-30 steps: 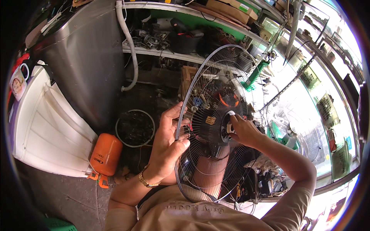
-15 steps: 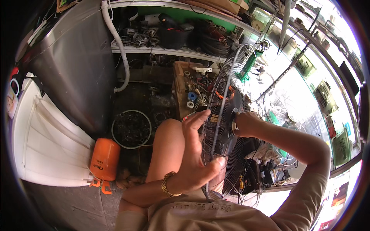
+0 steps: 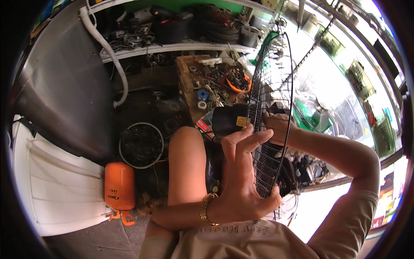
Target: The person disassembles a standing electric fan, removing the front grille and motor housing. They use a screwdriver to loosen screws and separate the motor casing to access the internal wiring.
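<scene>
While my right hand [image 3: 279, 127] reaches into the centre of the wire grille [image 3: 259, 95], this grille stands upright in front of my body, its back close against the black motor housing [image 3: 225, 121]. I judge that the work is somewhere in the middle: the grille appears to sit in its place at the housing, but its centre is not yet finished with. Whether this centre is already tight or is loose, the view does not show.

The fingers of my right hand are bent at the middle of the grille; because wires cross before them, I cannot tell if they grip something. My left hand [image 3: 244, 185] is spread, its fingers half bent beside the wires and its thumb apart, near the lower rim; I do not see it closed around anything.

The grille is seen almost from its edge. Its open side points to the right, and its long axis goes nearly up and down, with the top leaning slightly to the right. The motor housing lies crosswise, its free end pointing left, beyond my bare knee [image 3: 187, 146].
</scene>
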`<state>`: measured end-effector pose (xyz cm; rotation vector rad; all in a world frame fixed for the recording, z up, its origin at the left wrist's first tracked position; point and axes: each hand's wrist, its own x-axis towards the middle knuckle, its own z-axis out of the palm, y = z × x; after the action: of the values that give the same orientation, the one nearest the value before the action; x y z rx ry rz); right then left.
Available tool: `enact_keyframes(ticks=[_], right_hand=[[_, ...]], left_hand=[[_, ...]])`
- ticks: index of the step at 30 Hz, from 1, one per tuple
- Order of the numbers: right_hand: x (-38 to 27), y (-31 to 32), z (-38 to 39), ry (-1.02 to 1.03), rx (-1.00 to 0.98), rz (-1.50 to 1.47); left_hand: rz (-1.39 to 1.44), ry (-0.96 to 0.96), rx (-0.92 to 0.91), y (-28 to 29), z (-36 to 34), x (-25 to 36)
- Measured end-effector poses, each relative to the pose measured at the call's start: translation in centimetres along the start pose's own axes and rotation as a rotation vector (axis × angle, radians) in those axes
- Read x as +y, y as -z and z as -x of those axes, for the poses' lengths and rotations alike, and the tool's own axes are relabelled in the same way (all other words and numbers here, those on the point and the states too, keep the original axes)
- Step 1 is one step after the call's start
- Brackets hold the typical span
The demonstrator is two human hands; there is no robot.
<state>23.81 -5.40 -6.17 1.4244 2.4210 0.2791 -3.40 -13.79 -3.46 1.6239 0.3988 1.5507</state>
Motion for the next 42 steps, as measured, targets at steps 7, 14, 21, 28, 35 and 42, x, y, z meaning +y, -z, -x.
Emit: enact_keyframes(ticks=[7, 14, 21, 28, 35, 42], right_hand=[[-2.0, 1.7, 0.6, -0.191, -0.044, 0.031], [0.7, 4.8, -2.3, -0.273, -0.354, -0.323], [7.9, 1.8, -6.5, -0.449, -1.506, -1.303], [7.4, 2.6, -7.2, -0.517, -1.641, -1.334], [4.8, 4.4, -5.2, -0.672, -1.365, -1.302], [3.2, 6.4, -5.1, -0.673, -1.298, -1.257]], left_hand=[[0.02, -0.013, -0.031, -0.3, -0.2, -0.1], [0.036, 0.085, -0.04, 2.3, 0.1, -0.8], [0.274, 0.104, 0.043, 3.7, 2.8, -3.1], [0.266, 0.109, -0.029, 4.4, 2.9, -3.9], [0.26, 0.0, -0.008, 5.0, 3.9, -5.6], [0.236, 0.013, 0.108, 6.6, 3.5, -5.7]])
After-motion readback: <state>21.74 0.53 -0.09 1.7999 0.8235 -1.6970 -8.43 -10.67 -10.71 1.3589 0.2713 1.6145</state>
